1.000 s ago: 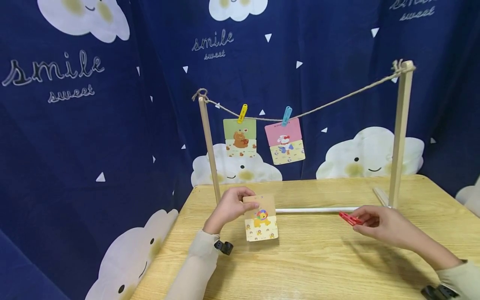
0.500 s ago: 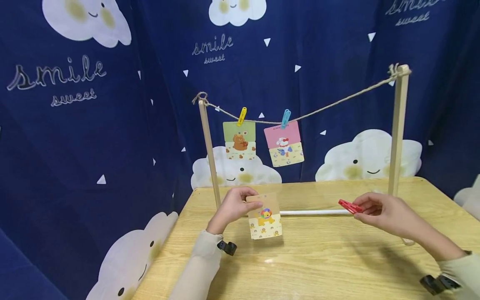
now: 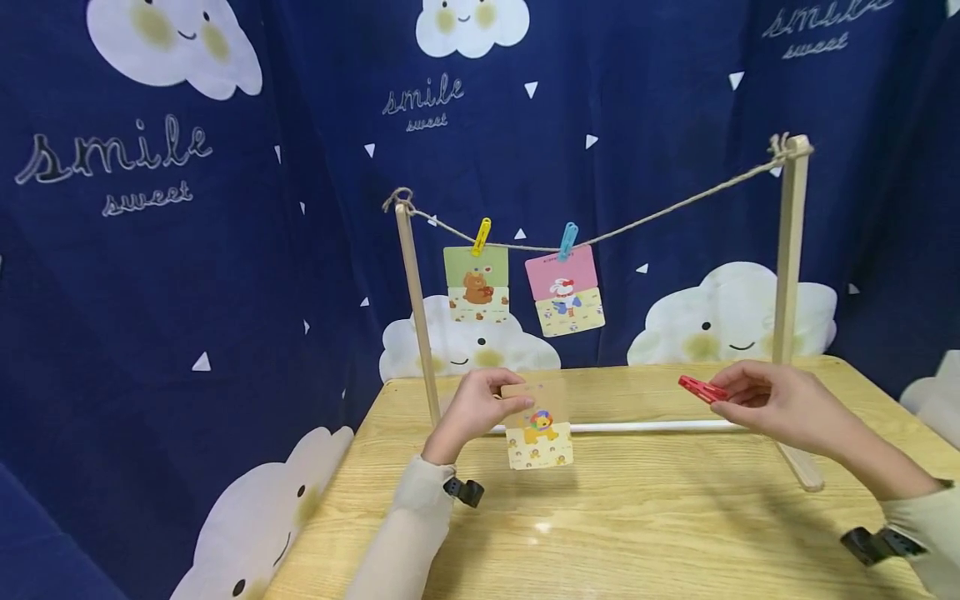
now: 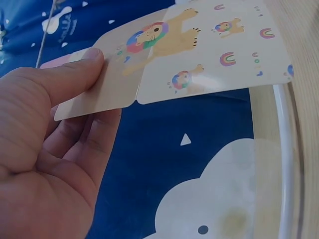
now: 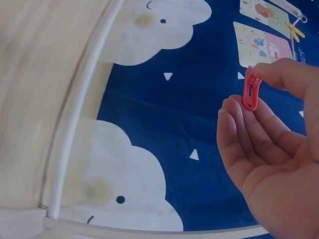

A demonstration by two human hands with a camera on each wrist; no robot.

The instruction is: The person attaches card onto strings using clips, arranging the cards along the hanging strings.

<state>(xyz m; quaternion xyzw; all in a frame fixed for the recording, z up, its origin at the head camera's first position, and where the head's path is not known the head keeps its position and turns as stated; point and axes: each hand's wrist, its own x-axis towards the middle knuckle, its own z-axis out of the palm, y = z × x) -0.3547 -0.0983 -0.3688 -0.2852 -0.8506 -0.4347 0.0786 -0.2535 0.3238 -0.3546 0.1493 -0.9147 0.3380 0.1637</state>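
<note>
Pinching a lion card [image 3: 538,426] by its top edge, the left hand [image 3: 474,408] holds it above the table [image 3: 600,533], while the right hand [image 3: 772,402] grips a red clip [image 3: 701,388] between thumb and fingertips. Two cards already hang clipped on the twine line [image 3: 675,204]; this third one is judged unhung, with free line to their right

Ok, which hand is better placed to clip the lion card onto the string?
Probably the right hand: it pinches the red clip, while the left hand holds the lion card below the string.
</note>
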